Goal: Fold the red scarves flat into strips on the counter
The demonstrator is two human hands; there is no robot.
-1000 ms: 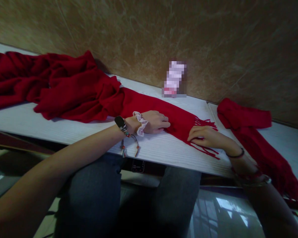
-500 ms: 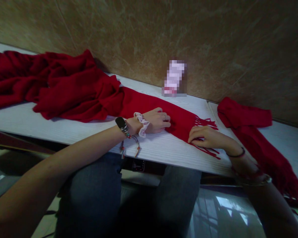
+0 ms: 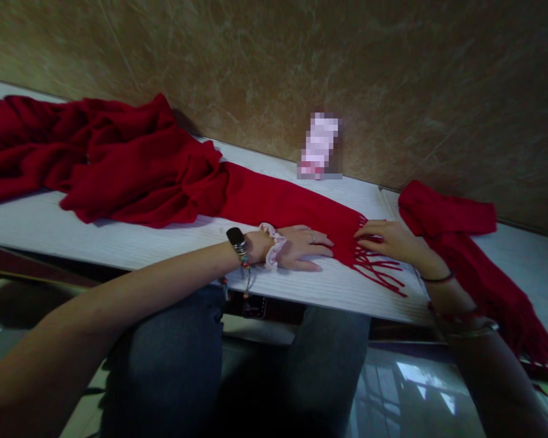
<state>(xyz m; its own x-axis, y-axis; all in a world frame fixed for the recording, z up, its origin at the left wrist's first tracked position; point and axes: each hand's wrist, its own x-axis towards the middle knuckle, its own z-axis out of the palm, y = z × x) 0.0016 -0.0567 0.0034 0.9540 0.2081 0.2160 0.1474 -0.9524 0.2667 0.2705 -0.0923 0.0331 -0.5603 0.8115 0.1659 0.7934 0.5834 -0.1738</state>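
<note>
A red scarf point(image 3: 283, 198) stretches across the white table, its flat end laid out and its fringe point(image 3: 381, 274) pointing right. My left hand point(image 3: 304, 246) lies flat with fingers spread over the scarf's near edge, the palm partly on the bare tabletop. Over the base of the fringe is my right hand point(image 3: 388, 240), fingers stretched leftward and slightly apart, touching the strands near the scarf's end. Further left, the scarf meets a big crumpled heap of red cloth point(image 3: 132, 164); whether it is all one piece I cannot tell.
To the right lies another red fringed scarf point(image 3: 484, 267), folded over, its fringe by the front edge. A blurred pink-and-white item point(image 3: 319, 146) stands against the brown marbled wall point(image 3: 256, 67). Below the white tabletop point(image 3: 155, 243) a dark phone-like screen point(image 3: 254, 305) shows.
My left hand has slid right and toward me, its fingers flattening and spreading. My right hand has moved up from the scarf's near corner to the middle of the fringe.
</note>
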